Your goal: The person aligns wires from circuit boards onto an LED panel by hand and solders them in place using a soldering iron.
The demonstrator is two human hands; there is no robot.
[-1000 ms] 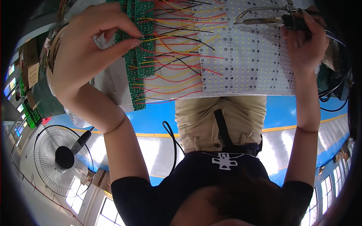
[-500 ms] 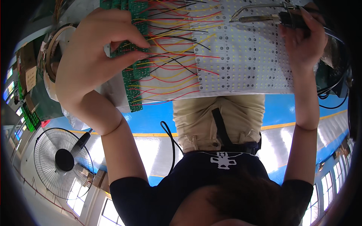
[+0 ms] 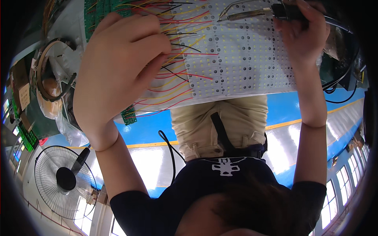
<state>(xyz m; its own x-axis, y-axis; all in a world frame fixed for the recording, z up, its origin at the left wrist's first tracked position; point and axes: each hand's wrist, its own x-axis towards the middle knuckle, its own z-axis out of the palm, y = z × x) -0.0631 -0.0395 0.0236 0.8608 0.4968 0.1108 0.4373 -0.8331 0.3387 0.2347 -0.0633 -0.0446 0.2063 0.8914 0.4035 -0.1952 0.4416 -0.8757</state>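
My left hand [image 3: 122, 67] is over the green circuit boards [image 3: 129, 114] at the left of the table. Its thumb and forefinger are closed at the red, black and yellow wires [image 3: 173, 74]; what lies between the fingertips is hidden. These wires run right, onto a white panel [image 3: 236, 59] of small yellowish LED rows with round dark holes. At the far right, my right hand [image 3: 303, 35] grips a soldering iron [image 3: 281, 11] by its black handle. The iron's tip and a thin metal tube [image 3: 236, 3] beside it point left, above the panel.
Left of the boards, a brown ring [image 3: 43, 72] lies by clear plastic bags [image 3: 67, 126]. Black cables [image 3: 342, 88] hang at the right edge. A black floor fan [image 3: 66, 179] stands at lower left. The table's near edge faces my lap.
My left hand has turned, and its thumb and forefinger have closed at the wires. The view has shifted, so panel and boards appear further left. My right hand still holds the soldering iron.
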